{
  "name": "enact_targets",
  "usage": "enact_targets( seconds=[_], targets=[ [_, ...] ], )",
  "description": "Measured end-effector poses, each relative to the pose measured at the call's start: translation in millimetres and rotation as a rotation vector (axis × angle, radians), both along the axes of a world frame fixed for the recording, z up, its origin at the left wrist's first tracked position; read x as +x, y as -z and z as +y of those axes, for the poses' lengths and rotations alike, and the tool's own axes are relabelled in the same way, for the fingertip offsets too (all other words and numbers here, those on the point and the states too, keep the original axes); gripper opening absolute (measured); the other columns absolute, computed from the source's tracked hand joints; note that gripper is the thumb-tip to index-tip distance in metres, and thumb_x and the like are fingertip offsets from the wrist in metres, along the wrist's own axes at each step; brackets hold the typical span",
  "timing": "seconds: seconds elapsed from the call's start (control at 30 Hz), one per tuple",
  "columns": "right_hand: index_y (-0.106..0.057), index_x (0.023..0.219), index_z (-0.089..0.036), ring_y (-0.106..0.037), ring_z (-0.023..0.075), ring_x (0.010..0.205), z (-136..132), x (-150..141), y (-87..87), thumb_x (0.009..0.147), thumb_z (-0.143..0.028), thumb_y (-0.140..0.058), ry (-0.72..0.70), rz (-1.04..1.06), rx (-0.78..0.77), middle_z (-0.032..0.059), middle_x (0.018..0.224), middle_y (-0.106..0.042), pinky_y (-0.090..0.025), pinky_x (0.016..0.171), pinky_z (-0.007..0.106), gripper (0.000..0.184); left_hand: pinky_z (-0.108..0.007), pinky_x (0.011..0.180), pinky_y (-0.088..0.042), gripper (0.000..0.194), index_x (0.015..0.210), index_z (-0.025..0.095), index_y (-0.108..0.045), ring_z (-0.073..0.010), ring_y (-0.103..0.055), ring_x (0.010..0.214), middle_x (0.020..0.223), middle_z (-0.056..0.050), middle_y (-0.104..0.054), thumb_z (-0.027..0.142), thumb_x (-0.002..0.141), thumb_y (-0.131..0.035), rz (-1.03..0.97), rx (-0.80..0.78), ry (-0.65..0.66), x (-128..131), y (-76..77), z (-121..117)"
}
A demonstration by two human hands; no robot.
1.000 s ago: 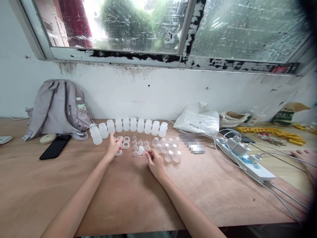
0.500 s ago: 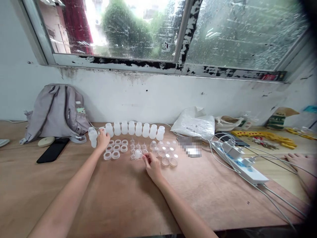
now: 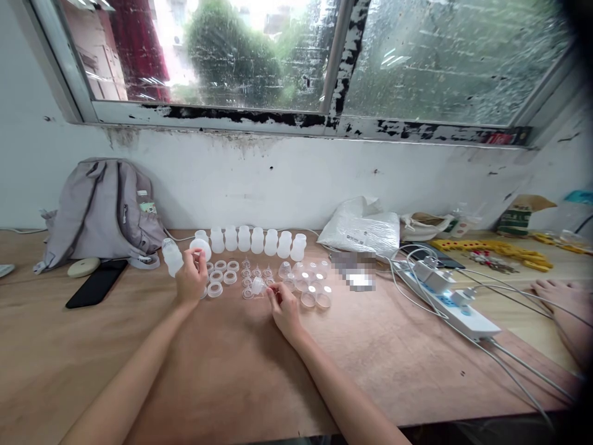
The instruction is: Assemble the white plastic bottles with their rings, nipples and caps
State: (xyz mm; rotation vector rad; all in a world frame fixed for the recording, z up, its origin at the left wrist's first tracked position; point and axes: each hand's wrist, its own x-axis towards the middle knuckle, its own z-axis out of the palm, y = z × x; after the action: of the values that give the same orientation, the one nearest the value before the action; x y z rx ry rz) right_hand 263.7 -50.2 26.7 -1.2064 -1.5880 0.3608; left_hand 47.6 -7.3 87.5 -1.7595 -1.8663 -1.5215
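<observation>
My left hand is closed round a small translucent white bottle, lifted and tilted near the left end of a row of like bottles. My right hand pinches a small clear teat just above the wooden table. Between the hands lie white rings and more small clear teats. Clear round caps sit to the right of my right hand. One more bottle stands left of my left hand.
A grey backpack, a black phone and a round beige disc lie at the left. A white plastic bag, a power strip with cables and yellow parts lie right. Another person's hand rests at the far right.
My left hand went from the rings back to the bottle row, took hold of a bottle and drew it toward me. My right hand kept its pinch on the teat.
</observation>
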Motion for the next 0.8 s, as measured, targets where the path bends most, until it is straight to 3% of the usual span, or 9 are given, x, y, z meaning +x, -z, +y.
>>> enact_targets(
  seconds=[0.1,0.2,0.37,0.53,0.8],
  targets=[
    [-0.049,0.075,-0.019,-0.045,0.0117,0.054,-1,-1,-1.0,0.083,-0.032,-0.040,-0.003,0.023,-0.020,0.0000,0.064,-0.052,-0.037,0.053,0.023,0.018,-0.020,0.052,-0.037,0.020,0.093,0.019,-0.046,-0.0112,-0.052,0.054,0.065,0.001,-0.055,0.034,0.084,-0.037,-0.009,-0.035,0.124,19,4.3,-29],
    [-0.049,0.078,-0.018,-0.048,0.0117,0.055,0,0,-0.8,0.083,-0.030,-0.040,0.002,0.048,-0.034,0.0000,0.066,-0.053,-0.038,0.054,0.023,0.016,-0.020,0.052,-0.037,0.016,0.090,0.021,-0.046,-0.0109,-0.051,0.052,0.063,0.002,-0.055,0.033,0.084,-0.038,0.030,-0.104,0.284,34,18.0,-51],
    [-0.048,0.082,-0.018,-0.050,0.0126,0.059,-1,1,-1.9,0.083,-0.029,-0.039,0.028,0.091,-0.031,0.0011,0.070,-0.055,-0.040,0.057,0.024,0.014,-0.020,0.050,-0.036,0.014,0.091,0.021,-0.044,-0.0109,-0.053,0.051,0.066,0.001,-0.058,0.031,0.085,-0.036,0.106,-0.188,0.508,47,38.3,-64],
    [-0.047,0.082,-0.020,-0.051,0.0136,0.061,-1,1,-3.0,0.083,-0.029,-0.038,0.033,0.120,-0.052,0.0013,0.071,-0.054,-0.040,0.058,0.025,0.013,-0.021,0.050,-0.036,0.014,0.092,0.021,-0.042,-0.0118,-0.055,0.054,0.067,0.000,-0.059,0.030,0.086,-0.034,0.136,-0.223,0.578,49,40.9,-64],
    [-0.048,0.083,-0.020,-0.050,0.0135,0.060,2,2,0.8,0.083,-0.031,-0.038,0.034,0.136,-0.037,0.0016,0.073,-0.055,-0.041,0.057,0.026,0.015,-0.020,0.050,-0.036,0.017,0.093,0.021,-0.046,-0.0118,-0.056,0.054,0.066,-0.001,-0.059,0.030,0.085,-0.035,0.173,-0.221,0.583,49,43.4,-60]
  ],
)
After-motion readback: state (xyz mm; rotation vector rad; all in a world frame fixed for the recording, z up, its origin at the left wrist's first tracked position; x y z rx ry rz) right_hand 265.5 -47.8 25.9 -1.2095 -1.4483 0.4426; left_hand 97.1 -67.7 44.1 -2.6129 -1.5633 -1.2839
